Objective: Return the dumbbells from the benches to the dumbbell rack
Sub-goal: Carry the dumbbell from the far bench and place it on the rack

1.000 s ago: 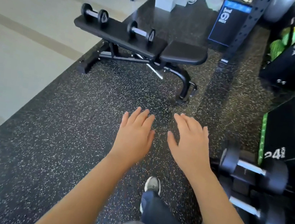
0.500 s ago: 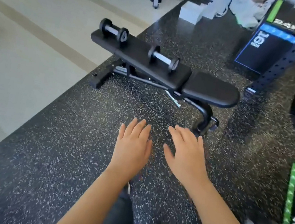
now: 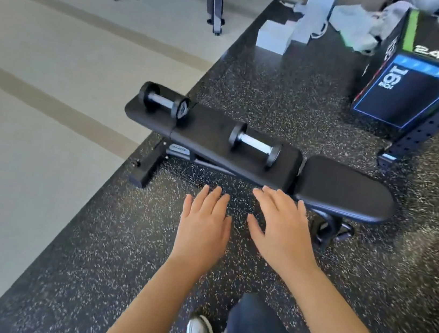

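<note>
Both hands flat and empty before the bench.
Left hand (image 3: 202, 227) and right hand (image 3: 282, 229) spread wide; two dumbbells, far-end dumbbell (image 3: 163, 101) and middle dumbbell (image 3: 255, 145), lie on the bench (image 3: 208, 136).

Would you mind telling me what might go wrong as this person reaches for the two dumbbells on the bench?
The far dumbbell lies at the end of the bench, by its edge; a nudge might roll it off. The bench's foot sticks out ahead of the person's shoe; stepping closer could trip them.
</note>
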Demonstrator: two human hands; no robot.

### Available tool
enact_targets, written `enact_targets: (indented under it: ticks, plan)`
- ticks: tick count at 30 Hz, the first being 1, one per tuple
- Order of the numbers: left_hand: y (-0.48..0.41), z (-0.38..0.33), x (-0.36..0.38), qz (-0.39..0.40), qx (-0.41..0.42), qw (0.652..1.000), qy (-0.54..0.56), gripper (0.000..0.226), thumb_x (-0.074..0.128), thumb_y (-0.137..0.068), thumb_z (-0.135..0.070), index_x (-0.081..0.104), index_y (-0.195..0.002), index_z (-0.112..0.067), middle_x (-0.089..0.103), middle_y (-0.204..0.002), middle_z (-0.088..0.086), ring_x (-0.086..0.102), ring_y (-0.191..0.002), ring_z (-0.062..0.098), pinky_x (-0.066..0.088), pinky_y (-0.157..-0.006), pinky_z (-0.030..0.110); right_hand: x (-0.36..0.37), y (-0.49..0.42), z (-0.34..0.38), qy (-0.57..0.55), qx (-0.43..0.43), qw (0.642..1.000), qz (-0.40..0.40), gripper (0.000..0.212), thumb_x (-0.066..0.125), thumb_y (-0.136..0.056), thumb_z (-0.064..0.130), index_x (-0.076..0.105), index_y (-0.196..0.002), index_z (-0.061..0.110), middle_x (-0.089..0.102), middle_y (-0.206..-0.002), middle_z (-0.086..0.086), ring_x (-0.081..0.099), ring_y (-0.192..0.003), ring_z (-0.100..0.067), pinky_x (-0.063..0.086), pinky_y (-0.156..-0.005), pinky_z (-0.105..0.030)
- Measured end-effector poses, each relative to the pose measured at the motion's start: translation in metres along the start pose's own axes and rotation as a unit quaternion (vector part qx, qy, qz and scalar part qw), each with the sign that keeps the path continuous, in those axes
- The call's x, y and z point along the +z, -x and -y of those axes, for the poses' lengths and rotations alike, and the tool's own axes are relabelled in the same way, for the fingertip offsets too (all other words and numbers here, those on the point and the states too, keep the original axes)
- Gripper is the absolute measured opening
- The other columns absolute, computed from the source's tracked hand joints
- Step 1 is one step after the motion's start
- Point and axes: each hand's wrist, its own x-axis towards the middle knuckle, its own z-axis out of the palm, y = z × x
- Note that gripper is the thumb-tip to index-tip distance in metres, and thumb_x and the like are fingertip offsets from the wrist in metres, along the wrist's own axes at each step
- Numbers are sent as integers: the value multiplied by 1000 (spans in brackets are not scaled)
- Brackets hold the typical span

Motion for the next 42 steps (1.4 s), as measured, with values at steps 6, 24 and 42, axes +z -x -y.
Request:
enact_targets:
  ticks: [6, 24, 42]
  plan:
    - [-136, 32, 19, 33, 25, 999, -27, 46, 40, -94, -26, 32, -137, -10, 32, -147, 9, 17, -139, 25, 8, -112, 46, 10, -126, -28, -5, 33, 999, -14, 47, 49, -91, 31, 41, -135, 19, 45, -139, 0, 35, -132, -19, 19, -110, -51]
    - [-440, 108, 123, 213, 52, 974, -53, 46, 35, -94, -22, 26, -138, -11, 24, -150, 11, 14, -139, 25, 9, -111, 45, 85, -410, -135, 2, 86, 996, 29, 46, 63, -82, 22, 54, -126, 9, 60, -124, -10, 56, -114, -28, 39, -97, -53]
    - [-473, 159, 282, 255, 5, 967, 9, 60, 44, -92, -20, 13, -143, -17, 17, -149, 20, 40, -122, 35, 36, -99, 42, 284, -458, -225, -131, 171, 964, 155, 49, 51, -89, 35, 39, -136, 28, 50, -131, 7, 46, -119, -16, 29, -101, -31]
